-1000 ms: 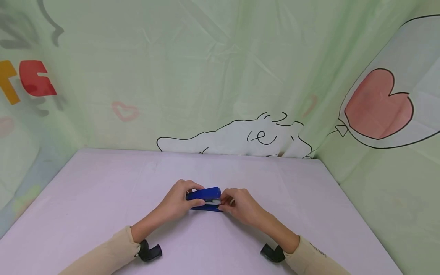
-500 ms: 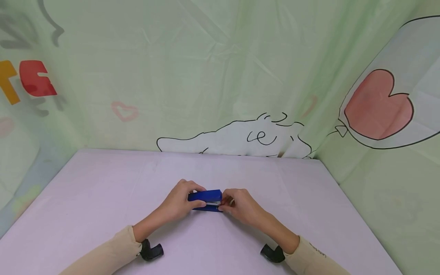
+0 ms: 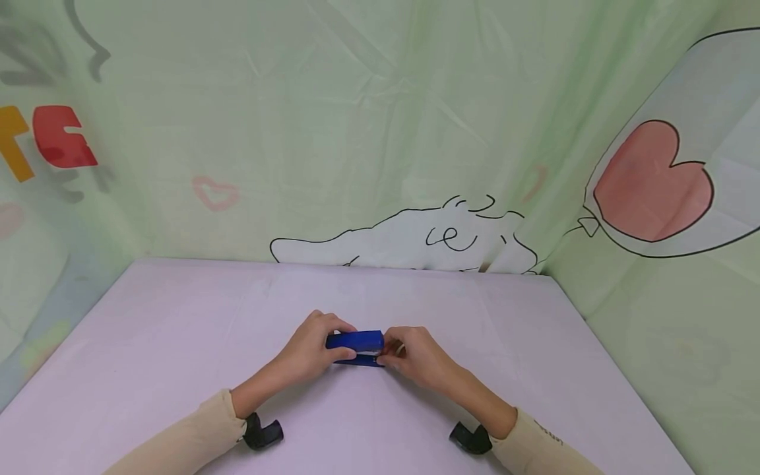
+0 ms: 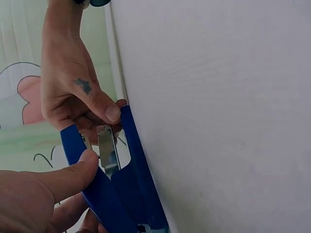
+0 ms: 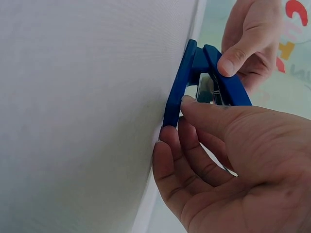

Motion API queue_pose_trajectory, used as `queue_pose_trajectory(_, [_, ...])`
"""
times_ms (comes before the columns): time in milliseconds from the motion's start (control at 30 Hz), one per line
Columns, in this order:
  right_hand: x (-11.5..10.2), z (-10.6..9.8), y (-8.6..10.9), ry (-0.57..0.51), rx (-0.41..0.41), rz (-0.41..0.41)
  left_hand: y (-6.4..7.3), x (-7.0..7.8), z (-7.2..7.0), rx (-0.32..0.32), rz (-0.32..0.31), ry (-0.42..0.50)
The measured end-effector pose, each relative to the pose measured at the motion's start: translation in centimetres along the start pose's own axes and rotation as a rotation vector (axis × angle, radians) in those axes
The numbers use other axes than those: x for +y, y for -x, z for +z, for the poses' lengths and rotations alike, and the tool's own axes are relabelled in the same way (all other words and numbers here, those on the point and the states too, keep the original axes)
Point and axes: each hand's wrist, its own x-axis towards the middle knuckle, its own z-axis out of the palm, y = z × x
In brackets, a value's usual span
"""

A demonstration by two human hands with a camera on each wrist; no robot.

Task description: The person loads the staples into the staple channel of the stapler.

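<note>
A blue stapler (image 3: 362, 341) stands on the table in the middle of the head view, its front end pointing right. My left hand (image 3: 310, 346) grips its top arm from the left, thumb on the near side and fingers over the far side. With thumb and fingers my right hand (image 3: 418, 356) pinches the front end of the blue base (image 4: 138, 179). Between raised top arm and base, the left wrist view shows the metal staple magazine (image 4: 108, 150). The right wrist view shows the right thumb (image 5: 204, 109) against the base tip.
A pale lilac cloth covers the table (image 3: 208, 310). Green printed curtains (image 3: 356, 132) hang along its back and sides. A black wrist mount (image 3: 263, 432) sits at the left cuff, another black mount (image 3: 471, 438) at the right cuff.
The stapler's top arm has come down closer to the base, and less of the metal magazine shows. My left hand has shifted slightly right with it; my right hand has stayed in place.
</note>
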Motion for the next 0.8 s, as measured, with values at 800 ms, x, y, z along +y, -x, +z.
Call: queue_pose_trajectory(800, [-0.28, -0.11, 0.05, 0.001, 0.0, 0.037, -0.13, -0.05, 0.31, -0.016, 0.004, -0.016])
